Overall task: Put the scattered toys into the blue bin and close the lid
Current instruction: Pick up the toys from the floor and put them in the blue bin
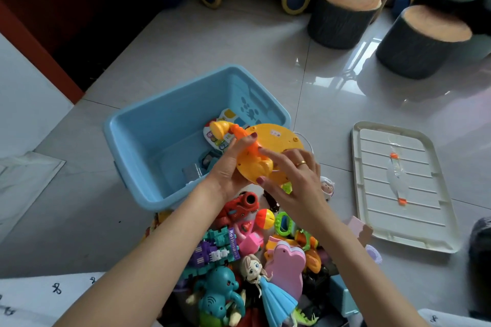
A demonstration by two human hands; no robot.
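Fingers of our left hand (231, 167) and right hand (295, 180) close around the yellow toy phone (268, 151), held over the blue bin (148, 141); we judge it light, stiff plastic, best gripped by its rim, minding the handset.

One readable word only: "Rothmans", white letters running lengthwise along a purple strip (233, 244) lying among the teal and purple interlocking blocks (212, 247) in the toy pile. Small white sticker (275, 133) on the yellow toy's underside, print too small to read. Dark paw-print and figure signs (248, 107) on the blue bin's inner end wall, no letters. Black curly marks (56, 288) on white fabric at lower left, not legible as text.
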